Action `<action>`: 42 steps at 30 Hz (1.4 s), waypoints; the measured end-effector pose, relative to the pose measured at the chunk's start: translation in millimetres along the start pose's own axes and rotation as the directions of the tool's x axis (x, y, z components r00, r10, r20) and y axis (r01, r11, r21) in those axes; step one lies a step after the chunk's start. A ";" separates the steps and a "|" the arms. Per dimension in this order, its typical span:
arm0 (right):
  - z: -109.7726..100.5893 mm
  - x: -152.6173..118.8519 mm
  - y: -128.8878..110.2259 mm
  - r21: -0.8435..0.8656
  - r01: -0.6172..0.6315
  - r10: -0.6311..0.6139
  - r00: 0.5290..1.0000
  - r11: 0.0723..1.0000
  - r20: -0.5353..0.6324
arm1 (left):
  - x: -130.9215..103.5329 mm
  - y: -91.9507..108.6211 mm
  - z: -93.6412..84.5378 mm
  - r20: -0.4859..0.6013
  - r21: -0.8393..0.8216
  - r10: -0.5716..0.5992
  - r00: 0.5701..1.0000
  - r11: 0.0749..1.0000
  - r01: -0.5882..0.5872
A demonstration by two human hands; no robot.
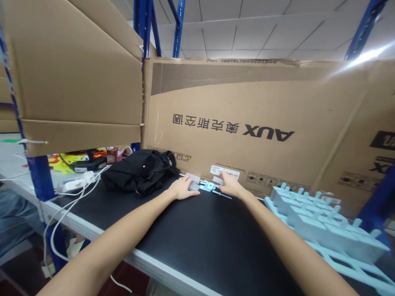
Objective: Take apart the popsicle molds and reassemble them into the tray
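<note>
My left hand [182, 188] touches grey blocks [193, 186], my right hand [232, 185] a paler block [217, 180], but I can't tell whether either pinches; light-blue pieces [209, 186] lie between them on the black mat [207, 239]. I can't see inside the black bag [135, 169], and the light-blue rack [327, 228] is cut off rightward.

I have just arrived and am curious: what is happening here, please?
A person's bare left hand is at some pale grey blocks on the black work surface; the right hand is at another pale grey block. Small light-blue pieces are between the hands. How firmly either hand holds is unclear. A black fabric bag lies to the left, a light-blue pegged rack to the right.
</note>
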State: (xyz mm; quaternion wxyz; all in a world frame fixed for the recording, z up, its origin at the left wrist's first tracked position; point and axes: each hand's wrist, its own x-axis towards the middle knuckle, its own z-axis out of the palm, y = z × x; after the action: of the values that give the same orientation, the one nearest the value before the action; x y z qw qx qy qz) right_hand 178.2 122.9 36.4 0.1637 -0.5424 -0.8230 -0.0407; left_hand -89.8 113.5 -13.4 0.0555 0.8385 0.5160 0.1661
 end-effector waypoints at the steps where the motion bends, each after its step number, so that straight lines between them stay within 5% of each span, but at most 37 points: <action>1: 6.9 3.7 -3.8 0.020 0.007 -0.007 1.000 1.000 0.016 | -0.8 1.0 0.1 -0.009 0.005 0.006 1.000 1.000 -0.006; 10: 40.6 11.7 -10.6 0.119 -0.020 0.015 0.999 0.993 0.043 | -2.5 2.5 2.3 -0.036 0.037 -0.005 0.999 0.999 0.006; 26: 4.3 -15.2 -10.0 0.083 0.032 -0.016 0.982 0.996 -0.188 | -0.9 0.2 1.2 0.024 0.036 -0.012 1.000 0.999 0.011; 31: -6.8 -47.4 -20.0 0.235 0.195 -0.138 0.961 0.952 -0.241 | -0.9 -2.6 3.1 -0.009 0.026 -0.012 1.000 1.000 0.013; 35: -11.6 -79.6 -34.4 0.357 0.293 -0.292 0.955 0.887 -0.059 | -9.0 7.0 -4.8 -0.125 0.009 0.168 0.978 0.986 -0.168; 38: -17.3 -92.2 -42.0 0.436 0.296 -0.365 0.927 0.850 0.081 | -17.5 23.7 -11.1 -0.076 -0.078 0.406 0.911 0.908 -0.412; 42: -27.9 -93.3 -40.5 0.432 0.232 -0.265 0.964 0.872 0.018 | -24.4 46.2 -9.2 0.026 -0.216 0.551 0.834 0.818 -0.534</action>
State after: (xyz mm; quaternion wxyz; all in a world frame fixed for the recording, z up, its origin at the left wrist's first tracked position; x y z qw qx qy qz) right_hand 181.2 17.5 37.9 0.2400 -0.3844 -0.8804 0.1399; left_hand -63.9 69.9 2.1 0.1121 0.9471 0.2336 0.1893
